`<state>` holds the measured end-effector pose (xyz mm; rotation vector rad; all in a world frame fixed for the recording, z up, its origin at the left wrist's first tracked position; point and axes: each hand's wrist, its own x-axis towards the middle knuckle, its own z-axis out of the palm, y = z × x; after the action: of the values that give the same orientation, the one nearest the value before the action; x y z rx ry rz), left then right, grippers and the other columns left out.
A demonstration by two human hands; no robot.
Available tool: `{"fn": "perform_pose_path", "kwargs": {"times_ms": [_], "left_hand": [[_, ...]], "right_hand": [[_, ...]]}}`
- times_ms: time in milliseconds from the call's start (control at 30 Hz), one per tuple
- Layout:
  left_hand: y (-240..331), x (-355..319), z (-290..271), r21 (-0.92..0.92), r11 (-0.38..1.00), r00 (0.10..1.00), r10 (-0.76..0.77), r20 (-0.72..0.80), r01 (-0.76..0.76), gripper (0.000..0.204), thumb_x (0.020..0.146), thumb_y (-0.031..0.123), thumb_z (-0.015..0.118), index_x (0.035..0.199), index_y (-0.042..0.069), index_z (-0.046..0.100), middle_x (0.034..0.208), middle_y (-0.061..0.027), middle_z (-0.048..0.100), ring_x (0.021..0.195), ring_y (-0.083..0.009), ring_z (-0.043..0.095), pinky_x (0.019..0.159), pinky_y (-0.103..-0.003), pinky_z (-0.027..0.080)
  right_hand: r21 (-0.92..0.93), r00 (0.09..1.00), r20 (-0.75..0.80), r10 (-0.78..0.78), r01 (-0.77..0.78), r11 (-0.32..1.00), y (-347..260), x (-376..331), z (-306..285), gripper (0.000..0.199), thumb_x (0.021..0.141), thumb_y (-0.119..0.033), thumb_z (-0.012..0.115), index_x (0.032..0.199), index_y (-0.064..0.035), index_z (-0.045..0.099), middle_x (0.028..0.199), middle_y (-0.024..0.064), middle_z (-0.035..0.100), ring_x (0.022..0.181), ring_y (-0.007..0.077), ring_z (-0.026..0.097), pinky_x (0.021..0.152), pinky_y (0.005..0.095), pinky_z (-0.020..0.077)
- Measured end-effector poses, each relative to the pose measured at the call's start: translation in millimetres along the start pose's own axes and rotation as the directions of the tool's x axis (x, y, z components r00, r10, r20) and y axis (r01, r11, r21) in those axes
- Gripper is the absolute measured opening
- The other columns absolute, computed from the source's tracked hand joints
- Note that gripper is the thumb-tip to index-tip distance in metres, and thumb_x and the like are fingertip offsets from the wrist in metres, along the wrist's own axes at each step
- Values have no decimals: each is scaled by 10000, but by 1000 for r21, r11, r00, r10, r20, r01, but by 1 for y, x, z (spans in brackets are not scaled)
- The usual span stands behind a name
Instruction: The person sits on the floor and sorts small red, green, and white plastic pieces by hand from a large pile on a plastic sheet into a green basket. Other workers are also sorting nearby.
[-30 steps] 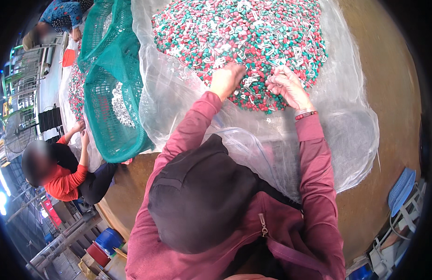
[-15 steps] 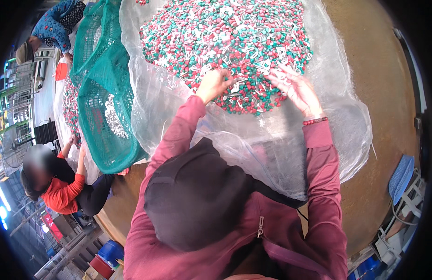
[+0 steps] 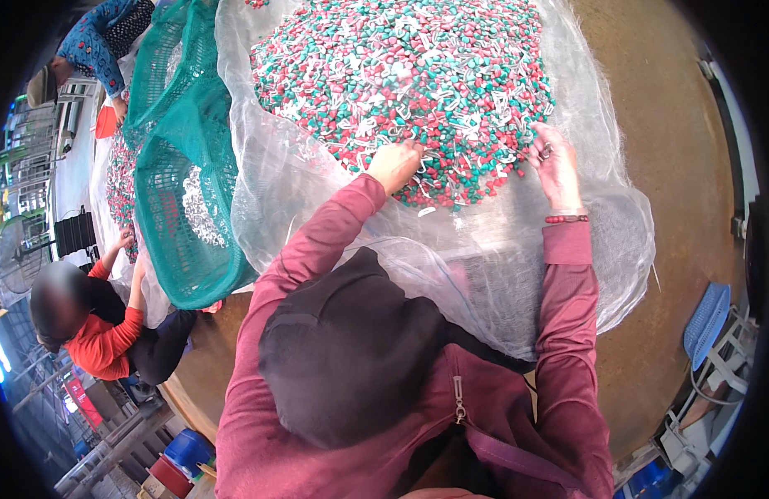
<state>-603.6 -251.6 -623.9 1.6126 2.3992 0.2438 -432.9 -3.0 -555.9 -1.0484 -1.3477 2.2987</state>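
Observation:
A wide heap of small red, green and white pieces [image 3: 384,91], with white looped clip-like bits mixed in, lies on a translucent mesh sheet [image 3: 501,233]. At the heap's near edge my left hand [image 3: 395,166] has its fingers bent and pressed together at the pieces; what they pinch, if anything, is hidden. My right hand [image 3: 557,170] is raised at the heap's right edge, its fingers curled in toward the palm, with the contents too small to make out. One white clip-like piece [image 3: 426,211] rests on the sheet just nearer than the heap.
Green mesh-lined baskets [image 3: 172,274] stand left of the sheet, the nearer one holding white pieces [image 3: 203,212]. Further left, a person in orange [image 3: 110,341] and one in blue [image 3: 98,46] work at another heap [image 3: 121,179]. A blue basket [image 3: 707,324] is at right.
My right hand has shifted right and its spread fingers have curled in. My left hand has moved slightly right and nearer. A white piece now shows on the sheet by the near edge.

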Motion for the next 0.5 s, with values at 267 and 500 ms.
{"fn": "perform_pose_path", "kwargs": {"times_ms": [267,500], "left_hand": [[-23,-17,-37,-580,745,923,-385,27,328,221,805,288,686,865,76,681,657,1,583,571,-87,521,547,-266,420],[-31,-37,-58,-924,-189,897,-239,372,332,173,871,192,653,926,28,661,757,60,570,565,-76,476,549,-249,415]], "right_hand": [[-912,833,382,-400,409,-17,52,38,65,210,853,-216,594,1020,-89,615,756,162,639,725,330,636,639,439,484],[-804,944,187,-272,306,510,50,46,51,303,885,-308,561,945,-36,681,769,143,674,748,301,650,699,388,480]]}}
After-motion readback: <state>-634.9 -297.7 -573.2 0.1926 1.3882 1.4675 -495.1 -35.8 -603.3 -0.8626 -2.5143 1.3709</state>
